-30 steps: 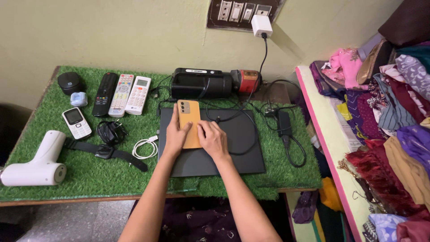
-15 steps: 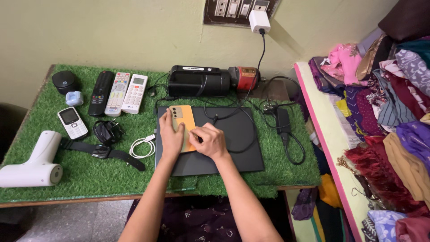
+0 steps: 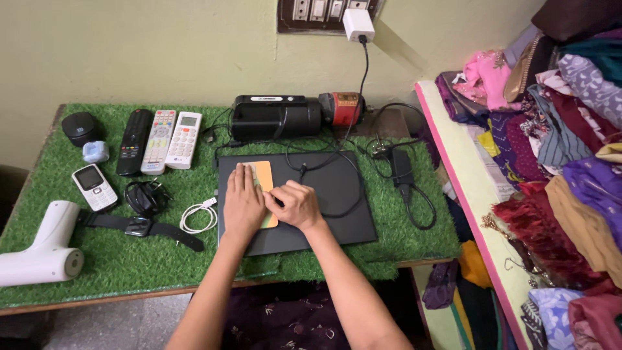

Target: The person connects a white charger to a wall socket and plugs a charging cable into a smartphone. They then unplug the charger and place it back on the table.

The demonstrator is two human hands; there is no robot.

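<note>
I see the left hand point(image 3: 243, 206) pressed flat over the orange phone point(image 3: 265, 188), fingers extended, not gripping. The right hand point(image 3: 295, 205) pinches the phone's right edge. The phone lies on the closed dark laptop point(image 3: 337, 214), at 6 o'clock from the black torch point(image 3: 275, 118) on the tabletop point(image 3: 116, 256).

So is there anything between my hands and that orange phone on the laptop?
No. The left hand lies flat on the orange phone, and the right hand touches its right edge. The phone rests on the closed laptop; a black cable loops on the lid beside it, clear of both hands.
</note>
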